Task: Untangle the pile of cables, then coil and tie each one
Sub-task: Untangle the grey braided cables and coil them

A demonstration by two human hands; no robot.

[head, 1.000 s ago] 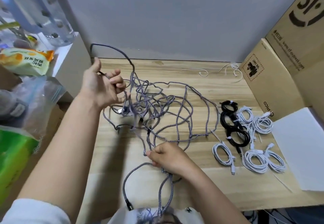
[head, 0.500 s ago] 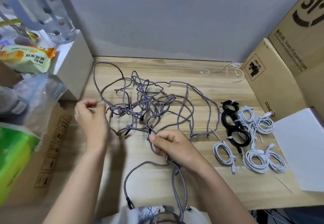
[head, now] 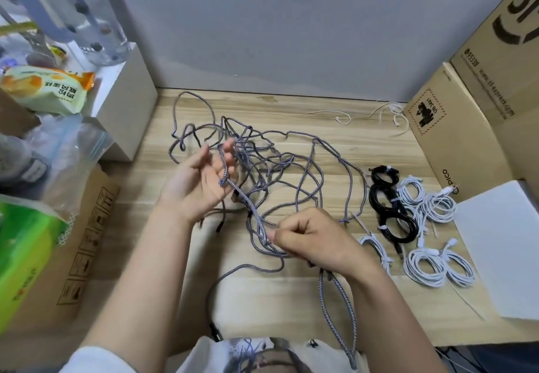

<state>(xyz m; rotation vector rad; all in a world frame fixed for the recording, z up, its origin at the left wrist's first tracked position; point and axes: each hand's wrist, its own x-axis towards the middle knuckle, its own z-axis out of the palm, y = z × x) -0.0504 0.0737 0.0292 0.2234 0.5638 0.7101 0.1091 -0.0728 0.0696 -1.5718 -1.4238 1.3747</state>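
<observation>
Tangled grey braided cables (head: 291, 168) spread mid-table (head: 364, 145). Left hand (head: 201, 186) palm-up, fingers loosely spread, strand draped across. Right hand (head: 309, 238) at 5 o'clock pinching strands; fingertips hidden, ends cut off below.

The wooden table (head: 291, 308) carries tangled braided cables (head: 303, 168), coiled cables (head: 414, 226) (black and white) and loose ties (head: 390, 115).
</observation>
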